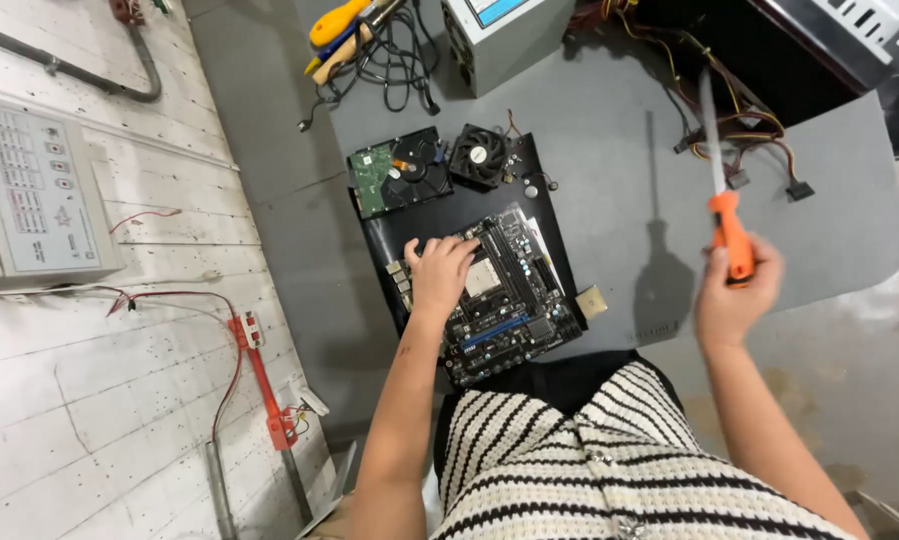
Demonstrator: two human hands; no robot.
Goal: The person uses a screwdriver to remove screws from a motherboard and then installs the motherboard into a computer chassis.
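The board (490, 295) lies on a black mat (440, 215) on the desk (610, 130), its long axis running away from the person, tilted a little left. The left hand (438, 272) rests flat and open on the board's left edge — much the nearer hand. The right hand (735, 290), well right of the board, grips an orange-handled screwdriver (722, 190) — blade pointing away, above the desk.
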